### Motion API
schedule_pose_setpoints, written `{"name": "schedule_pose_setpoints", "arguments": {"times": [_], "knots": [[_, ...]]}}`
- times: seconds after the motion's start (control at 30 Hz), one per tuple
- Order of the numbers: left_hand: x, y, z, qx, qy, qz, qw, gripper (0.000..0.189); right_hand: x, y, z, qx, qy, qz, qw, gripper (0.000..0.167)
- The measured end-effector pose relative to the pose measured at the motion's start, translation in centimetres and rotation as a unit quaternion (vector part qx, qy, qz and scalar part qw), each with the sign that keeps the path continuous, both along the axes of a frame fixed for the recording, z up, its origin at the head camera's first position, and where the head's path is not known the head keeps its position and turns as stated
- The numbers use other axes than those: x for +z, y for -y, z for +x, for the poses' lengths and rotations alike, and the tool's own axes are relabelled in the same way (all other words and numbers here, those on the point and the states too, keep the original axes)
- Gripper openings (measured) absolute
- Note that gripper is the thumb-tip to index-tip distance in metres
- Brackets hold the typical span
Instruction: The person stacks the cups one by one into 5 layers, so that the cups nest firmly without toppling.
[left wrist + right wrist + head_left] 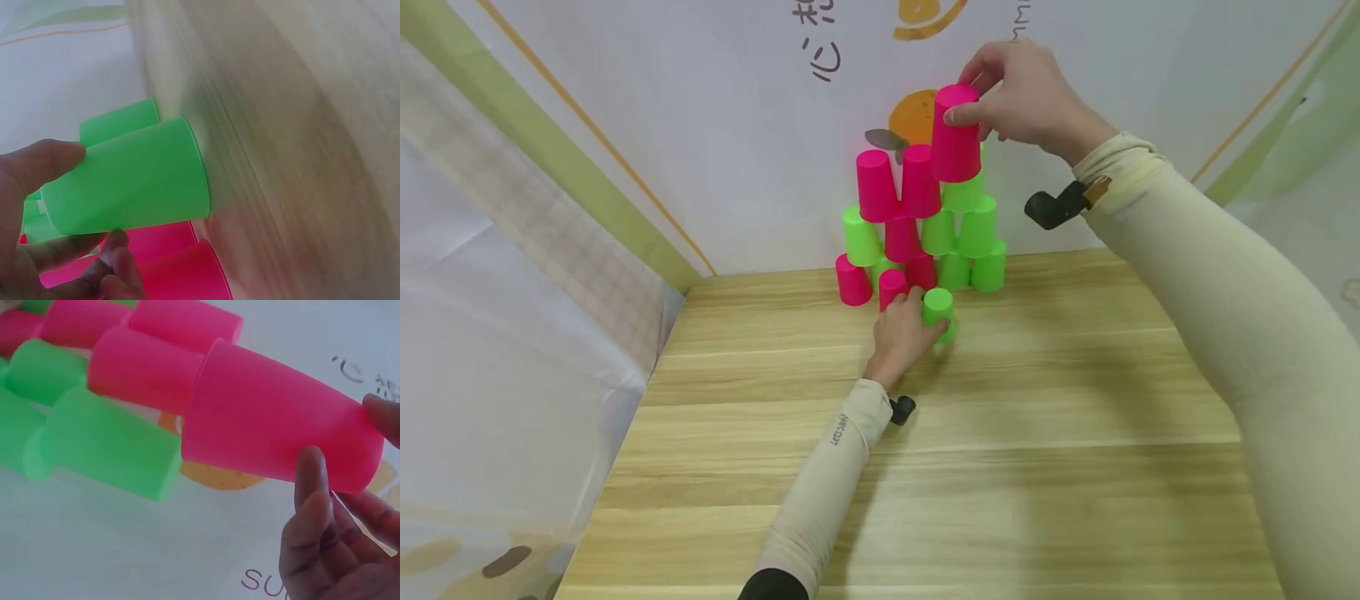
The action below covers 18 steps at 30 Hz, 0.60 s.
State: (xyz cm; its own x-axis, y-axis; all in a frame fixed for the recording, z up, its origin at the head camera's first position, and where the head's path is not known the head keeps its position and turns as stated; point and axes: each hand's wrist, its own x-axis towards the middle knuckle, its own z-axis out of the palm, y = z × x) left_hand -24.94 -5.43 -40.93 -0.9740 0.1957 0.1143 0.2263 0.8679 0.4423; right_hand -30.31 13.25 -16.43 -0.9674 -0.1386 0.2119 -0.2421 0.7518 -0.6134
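My right hand (1026,104) pinches an upside-down pink cup (957,154) near its closed end, thumb on one side and fingers on the other. That cup is in front of the upper right of a stacked cup wall and partly covers a green cup (962,198) in its third row. Lower down, my left hand (901,337) holds a green cup (131,175) between thumb and fingers. Whether its rim touches the table cannot be told. Beside that hand stands a pink cup (892,286), partly hidden by the fingers.
The stack has rows of upside-down pink and green cups, with two pink cups (877,187) at the upper left. It stands at the back of a wooden table (1037,467), against a white printed sheet (737,150). Further cloth hangs at the left.
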Motion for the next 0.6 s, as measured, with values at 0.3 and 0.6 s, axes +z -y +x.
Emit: {"name": "schedule_pose_setpoints", "arguments": {"times": [0.3,0.6], "knots": [[0.0,0.3,0.3,-0.006,-0.008,0.003,0.9999,0.057,0.4,1.4,-2.5,-0.033,0.005,-0.025,0.9991,0.059],[0.9,0.4,0.9,-0.024,-0.013,0.036,0.9990,0.055,-0.1,1.0,-3.3,-0.055,0.010,-0.063,0.9965,0.058]]}}
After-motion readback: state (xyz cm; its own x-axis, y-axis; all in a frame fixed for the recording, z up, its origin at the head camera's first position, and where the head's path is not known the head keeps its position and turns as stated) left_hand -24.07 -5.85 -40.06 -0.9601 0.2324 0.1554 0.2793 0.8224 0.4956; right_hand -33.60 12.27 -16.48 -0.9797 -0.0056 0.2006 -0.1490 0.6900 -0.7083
